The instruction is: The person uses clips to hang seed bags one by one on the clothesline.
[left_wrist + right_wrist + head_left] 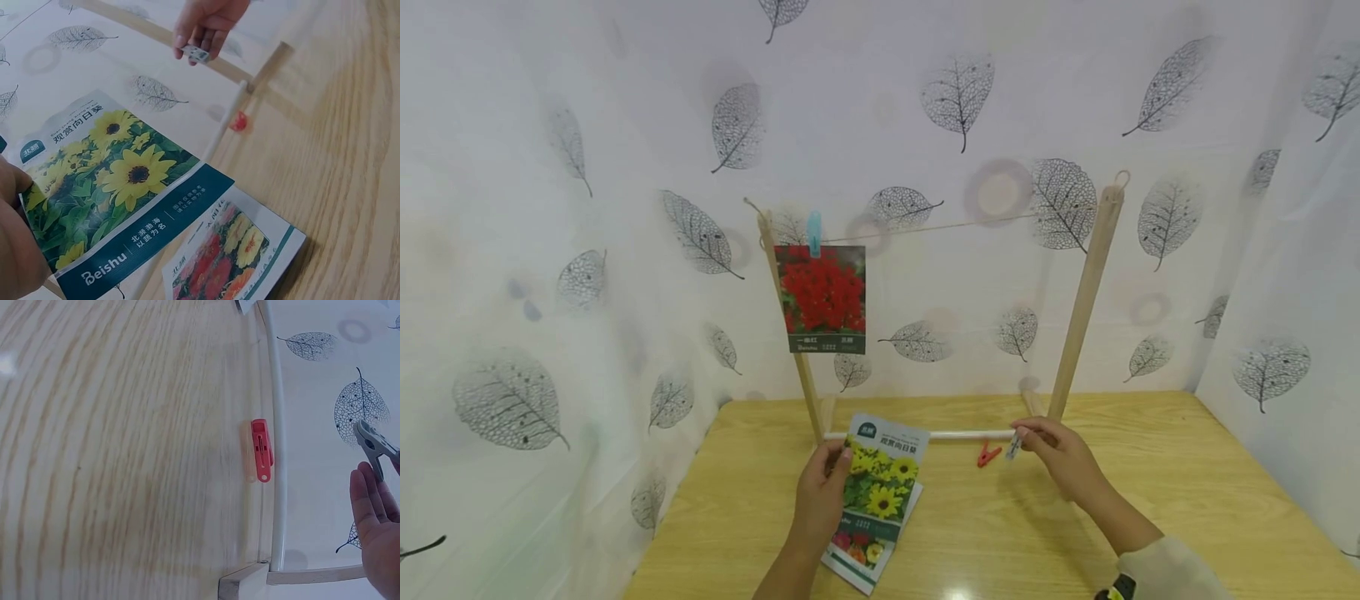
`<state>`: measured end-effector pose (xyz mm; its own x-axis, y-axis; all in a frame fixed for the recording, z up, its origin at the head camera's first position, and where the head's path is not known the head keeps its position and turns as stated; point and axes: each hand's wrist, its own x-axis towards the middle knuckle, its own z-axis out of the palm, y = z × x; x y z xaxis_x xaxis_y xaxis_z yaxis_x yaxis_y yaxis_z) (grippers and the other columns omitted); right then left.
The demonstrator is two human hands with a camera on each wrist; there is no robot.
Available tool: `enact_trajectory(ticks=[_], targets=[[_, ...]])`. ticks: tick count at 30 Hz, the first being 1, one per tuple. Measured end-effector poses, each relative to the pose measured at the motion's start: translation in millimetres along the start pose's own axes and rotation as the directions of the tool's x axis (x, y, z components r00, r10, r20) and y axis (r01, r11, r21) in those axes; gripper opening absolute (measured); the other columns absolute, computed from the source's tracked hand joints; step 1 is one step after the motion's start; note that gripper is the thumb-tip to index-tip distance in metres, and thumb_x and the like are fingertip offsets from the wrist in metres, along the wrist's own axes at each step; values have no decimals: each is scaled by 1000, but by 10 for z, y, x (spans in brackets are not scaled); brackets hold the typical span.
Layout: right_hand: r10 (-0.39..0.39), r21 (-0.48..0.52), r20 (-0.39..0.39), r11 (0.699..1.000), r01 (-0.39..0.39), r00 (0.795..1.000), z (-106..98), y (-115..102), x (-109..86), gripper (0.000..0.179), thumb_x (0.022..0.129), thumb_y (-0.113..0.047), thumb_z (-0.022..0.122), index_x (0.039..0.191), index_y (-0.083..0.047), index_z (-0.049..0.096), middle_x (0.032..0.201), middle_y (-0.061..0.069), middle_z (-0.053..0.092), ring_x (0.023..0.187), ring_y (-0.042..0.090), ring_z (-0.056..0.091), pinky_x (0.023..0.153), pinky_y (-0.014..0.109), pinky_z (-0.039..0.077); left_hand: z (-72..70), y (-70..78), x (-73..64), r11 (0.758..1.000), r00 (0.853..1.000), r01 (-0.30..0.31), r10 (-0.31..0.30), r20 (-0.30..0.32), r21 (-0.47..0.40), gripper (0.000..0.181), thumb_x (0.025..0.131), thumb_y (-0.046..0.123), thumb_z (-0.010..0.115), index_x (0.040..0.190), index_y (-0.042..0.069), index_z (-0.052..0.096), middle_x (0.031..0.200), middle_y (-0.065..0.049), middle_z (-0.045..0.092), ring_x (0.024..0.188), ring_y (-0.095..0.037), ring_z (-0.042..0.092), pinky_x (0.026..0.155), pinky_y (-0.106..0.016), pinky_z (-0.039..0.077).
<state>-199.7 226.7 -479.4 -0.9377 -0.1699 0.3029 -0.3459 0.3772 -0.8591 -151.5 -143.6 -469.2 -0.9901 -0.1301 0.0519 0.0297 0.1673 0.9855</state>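
Note:
My left hand [822, 492] grips a seed packet with yellow sunflowers [883, 483] by its left edge, thumb on the front. Another seed packet, with red and yellow blooms [231, 250], lies on the table below the sunflower one. In my right hand [1060, 454] a grey clothespin [375, 445] is pinched between thumb and fingers, above the table near the frame's right post. A red clothespin [988, 453] lies on the table beside the white rod [966, 434]. A seed packet with red flowers [823, 292] hangs from the string under a blue clothespin [814, 234].
Two wooden posts [1084, 308] stand at the back of the wooden table [1165, 500], with a thin string [940, 227] stretched between their tops. The white rod joins them low down. A leaf-patterned curtain [880, 108] surrounds the table behind and at the sides.

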Motion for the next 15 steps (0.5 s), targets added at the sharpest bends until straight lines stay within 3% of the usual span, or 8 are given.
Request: enact_trajectory(ticks=[8,15], targets=[[-6,5,2,1000,6,1000,-19,-40,19,26,105,-20,55,122,-5,68,109,15,71,94,3,67,85,18,56,8,14,24,1000,1000,-12,12,-17,-12,32,103,40,55,117,12,61,113,-6,64,98,-16,57,83,-24,51],[24,-54,-8,998,-24,1000,-68,-81,15,26,105,-23,56,125,-12,67,111,10,71,96,3,65,83,22,55,25,39,32,1000,999,-10,9,-33,-29,29,104,36,55,116,10,60,114,-6,63,101,-16,58,86,-23,51]])
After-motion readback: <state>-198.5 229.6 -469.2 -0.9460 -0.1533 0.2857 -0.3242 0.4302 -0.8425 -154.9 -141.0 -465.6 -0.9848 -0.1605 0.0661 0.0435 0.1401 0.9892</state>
